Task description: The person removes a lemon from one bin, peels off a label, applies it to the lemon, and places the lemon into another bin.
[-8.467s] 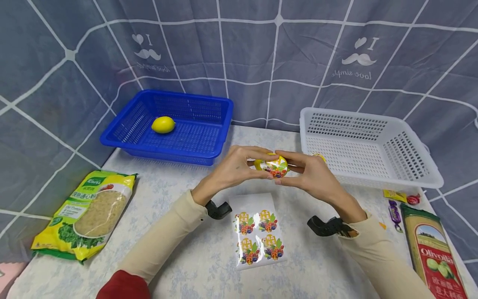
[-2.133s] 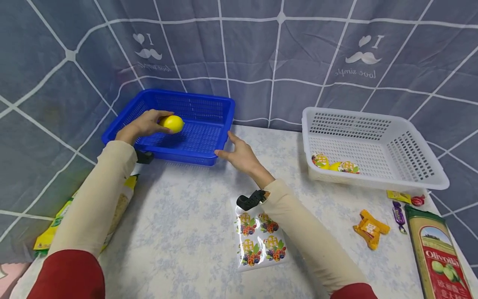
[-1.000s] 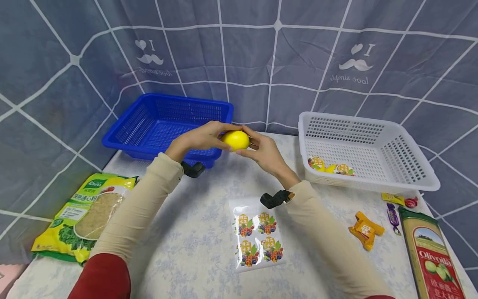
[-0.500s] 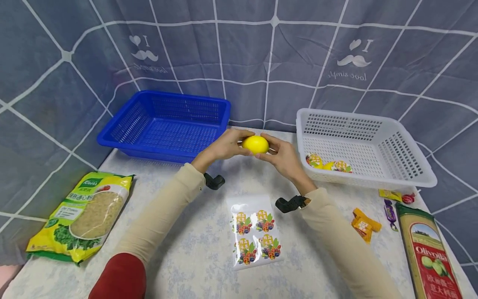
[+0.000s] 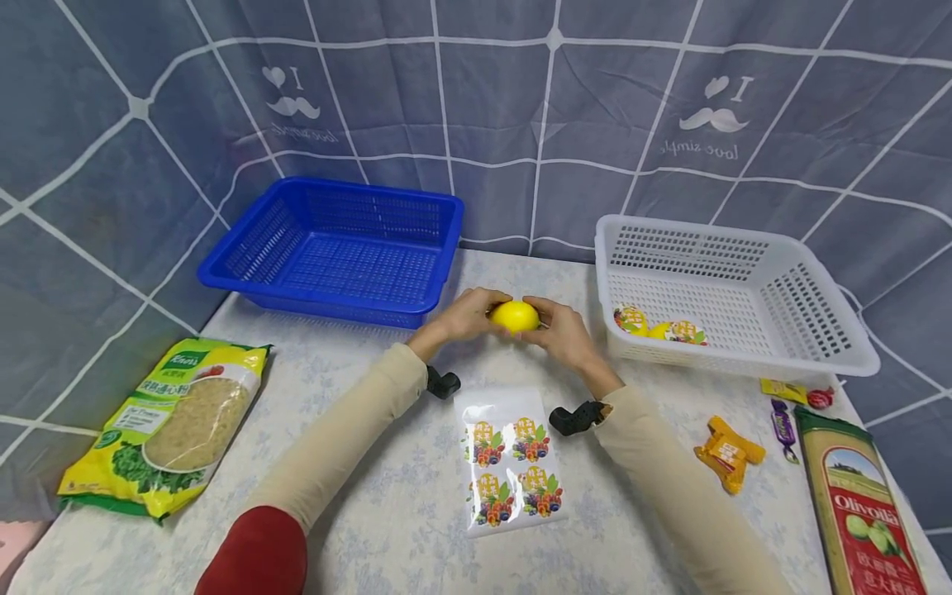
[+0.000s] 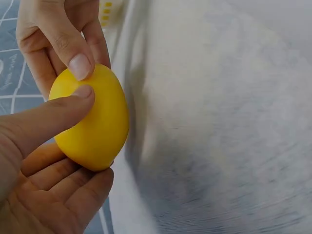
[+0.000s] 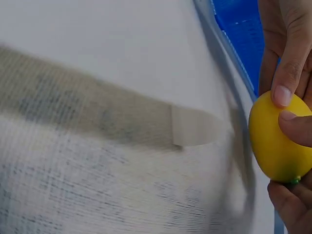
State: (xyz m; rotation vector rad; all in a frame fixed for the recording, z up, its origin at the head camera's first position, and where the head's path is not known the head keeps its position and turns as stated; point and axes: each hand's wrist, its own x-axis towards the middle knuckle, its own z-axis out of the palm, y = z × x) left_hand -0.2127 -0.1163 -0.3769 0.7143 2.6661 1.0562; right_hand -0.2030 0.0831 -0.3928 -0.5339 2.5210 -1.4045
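Both hands hold one plain yellow lemon (image 5: pixel 515 317) over the middle of the table, just beyond a sheet of stickers (image 5: pixel 498 402). My left hand (image 5: pixel 467 315) pinches its left end, and my right hand (image 5: pixel 567 337) pinches its right end. In the left wrist view both thumbs press on the near face of the lemon (image 6: pixel 100 122), tips close together, with fingers behind and under it. A small green tip shows at one end of the lemon (image 7: pixel 275 146) in the right wrist view. Several round-topped fruit-print stickers remain visible on the sheet.
A blue basket (image 5: pixel 327 299) stands at back left. At back right, a white basket (image 5: pixel 744 364) holds two stickered lemons (image 5: pixel 632 321). A pasta bag (image 5: pixel 167 430) lies left; an orange-wrapped candy (image 5: pixel 730 454), small sweets (image 5: pixel 783 426) and an Olivoilà pack (image 5: pixel 859 504) lie right.
A stickered lemon left the hands for the white basket. The left hand took the plain lemon from the blue basket; the right hand joined it, and both brought it right and nearer the sheet.
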